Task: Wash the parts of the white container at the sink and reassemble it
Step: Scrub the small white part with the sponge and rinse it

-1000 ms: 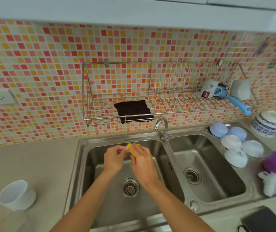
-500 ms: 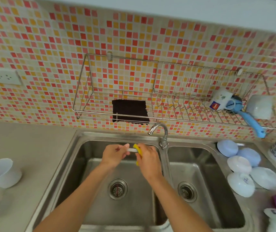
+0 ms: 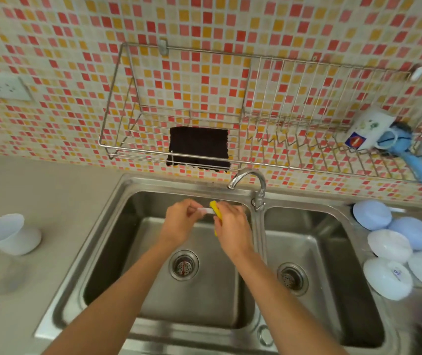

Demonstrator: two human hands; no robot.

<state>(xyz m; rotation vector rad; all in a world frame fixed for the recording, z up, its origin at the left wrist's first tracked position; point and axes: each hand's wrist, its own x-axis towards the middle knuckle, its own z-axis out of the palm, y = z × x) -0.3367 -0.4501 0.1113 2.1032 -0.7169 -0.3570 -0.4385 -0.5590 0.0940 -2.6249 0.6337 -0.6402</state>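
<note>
We observed both hands over the left basin of the steel sink, just below the faucet. The left hand pinched one end of a small white part between curled fingertips. The right hand gripped a yellow sponge, touching that part. The white container lay tilted on the counter, left of the sink.
</note>
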